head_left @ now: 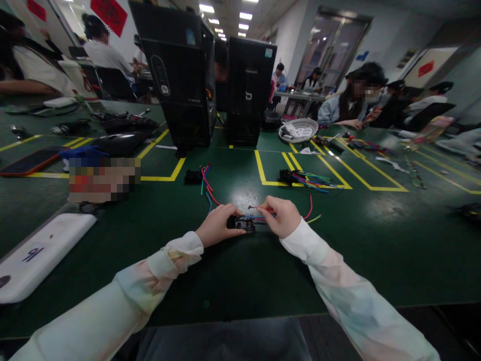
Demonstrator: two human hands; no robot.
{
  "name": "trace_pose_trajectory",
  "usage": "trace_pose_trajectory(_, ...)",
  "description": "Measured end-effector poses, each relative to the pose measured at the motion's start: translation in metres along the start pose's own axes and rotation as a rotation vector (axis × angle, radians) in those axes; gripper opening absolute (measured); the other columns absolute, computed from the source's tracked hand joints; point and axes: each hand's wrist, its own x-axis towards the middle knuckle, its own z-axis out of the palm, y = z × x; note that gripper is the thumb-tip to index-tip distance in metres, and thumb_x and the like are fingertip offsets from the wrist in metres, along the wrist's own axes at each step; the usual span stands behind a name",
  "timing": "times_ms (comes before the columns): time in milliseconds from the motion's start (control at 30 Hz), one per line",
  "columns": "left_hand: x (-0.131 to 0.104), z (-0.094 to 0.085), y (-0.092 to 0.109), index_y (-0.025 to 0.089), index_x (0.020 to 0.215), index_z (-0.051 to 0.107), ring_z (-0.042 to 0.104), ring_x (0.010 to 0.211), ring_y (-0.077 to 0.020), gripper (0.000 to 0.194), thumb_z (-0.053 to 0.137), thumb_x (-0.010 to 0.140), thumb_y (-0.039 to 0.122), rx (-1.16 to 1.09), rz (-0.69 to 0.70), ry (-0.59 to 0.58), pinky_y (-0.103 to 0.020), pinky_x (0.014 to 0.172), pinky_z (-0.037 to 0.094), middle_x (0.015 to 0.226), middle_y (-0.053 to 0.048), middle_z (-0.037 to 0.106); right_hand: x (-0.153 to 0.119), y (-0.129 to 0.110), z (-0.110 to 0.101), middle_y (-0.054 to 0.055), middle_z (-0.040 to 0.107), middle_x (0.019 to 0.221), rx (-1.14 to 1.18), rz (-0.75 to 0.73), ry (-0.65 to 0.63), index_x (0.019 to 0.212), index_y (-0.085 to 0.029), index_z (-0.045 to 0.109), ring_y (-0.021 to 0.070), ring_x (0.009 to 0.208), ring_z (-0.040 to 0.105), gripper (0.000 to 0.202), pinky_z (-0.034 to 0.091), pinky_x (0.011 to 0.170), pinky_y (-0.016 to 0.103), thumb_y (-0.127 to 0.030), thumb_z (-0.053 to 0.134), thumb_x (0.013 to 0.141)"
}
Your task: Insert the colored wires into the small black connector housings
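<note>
A black plug (246, 226) lies just above the table directly in front of me, gripped at its left end between the thumb and fingers of my left hand (217, 225), which close only as far as its body lets them. Wires run out of it to the right, red and blue among them, passing under my right hand (281, 216). There my thumb and forefinger are pinched together on a thin red wire (255, 207) — its small dark tip points left, just above the plug and apart from it.

Beyond my hands, two more plugs rest on the green table (225, 291): a left plug (193, 176) with red, blue and green wires, and a right plug (286, 176) with its wires fanned to the right, over yellow tape (265, 181). Farther back stand two black computer towers (246, 95), with a white basket (300, 140) to their right. A white case (56, 245) lies off to my left — and a person (340, 108) sits across the table, to the right.
</note>
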Motion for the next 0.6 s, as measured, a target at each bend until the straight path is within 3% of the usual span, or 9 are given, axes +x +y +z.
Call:
trace_pose_trajectory(100, 0.0, 0.001, -0.001, 0.019, 0.093, 0.055, 0.052, 0.085, -0.0202, 0.037, 0.066, 0.068, 0.044, 0.003, -0.001, 0.002, -0.031, 0.073, 0.041, 0.092, -0.003, 0.057, -0.002, -0.006, 0.002, 0.0, 0.059, 0.064, 0.091, -0.045, -0.047, 0.068, -0.018, 0.052, 0.0112, 0.057, 0.052, 0.013, 0.03, 0.053, 0.021, -0.023, 0.052, 0.08)
trace_pose_trajectory(233, 0.0, 0.002, -0.002, 0.019, 0.092, 0.055, 0.052, 0.084, -0.0205, 0.038, 0.066, 0.067, 0.046, 0.004, -0.014, 0.004, -0.031, 0.072, 0.041, 0.092, -0.003, 0.056, -0.003, -0.012, 0.003, 0.0, 0.059, 0.066, 0.138, -0.04, -0.006, 0.07, -0.018, 0.054, 0.011, 0.059, 0.052, 0.011, 0.033, 0.055, 0.021, -0.022, 0.053, 0.081)
trace_pose_trajectory(600, -0.001, 0.0, 0.001, 0.019, 0.095, 0.056, 0.052, 0.087, -0.0212, 0.039, 0.065, 0.069, 0.045, 0.005, -0.003, 0.016, -0.033, 0.076, 0.042, 0.092, -0.004, 0.056, -0.01, -0.001, 0.004, 0.001, 0.056, 0.071, 0.149, -0.093, -0.031, 0.078, -0.018, 0.053, 0.0118, 0.064, 0.051, 0.008, 0.035, 0.059, 0.022, -0.021, 0.048, 0.083)
